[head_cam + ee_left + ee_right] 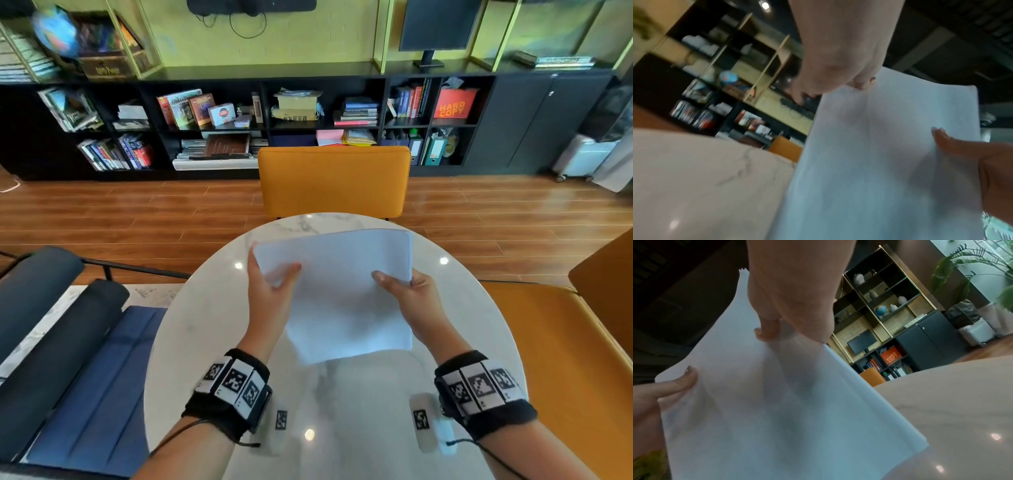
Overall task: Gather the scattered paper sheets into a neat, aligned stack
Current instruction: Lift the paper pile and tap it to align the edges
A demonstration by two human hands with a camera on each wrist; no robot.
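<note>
White paper sheets (342, 291) gripped by both hands, fingers hidden behind (blurred edges)

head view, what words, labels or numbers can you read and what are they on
"HARD COPY": on the orange box in the shelf; also readable in the right wrist view.
"Harry Potter": on the dark box beside the globe, blurred, my best reading.
Book spines on the shelves: too small to read.
Square code tags on the wristbands: patterns, no text.
Paper sheets: blank.
</note>
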